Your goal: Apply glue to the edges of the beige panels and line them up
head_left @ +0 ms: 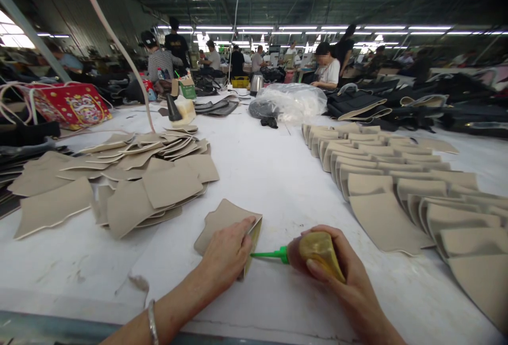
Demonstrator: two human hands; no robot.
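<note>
A beige cut panel [223,220], shaped with a notched outline, lies on the white table before me. My left hand [224,250] is on top of it, its fingers closed at the right edge, where a folded strip stands up. In my right hand [353,273] is a squeeze bottle [319,252] of amber liquid, tilted nearly level. The tip of its thin green nozzle [273,254] points left and meets the panel's folded edge just beside my left fingers. Part of the panel is hidden beneath my left hand.
Loose beige panels [159,186] are heaped to the left. Overlapping rows of folded beige pieces [392,186] stretch along the right. Farther back are a clear plastic bag [296,101], a red patterned bag [73,104] and dark fabric goods [357,102]. Several people work beyond the table.
</note>
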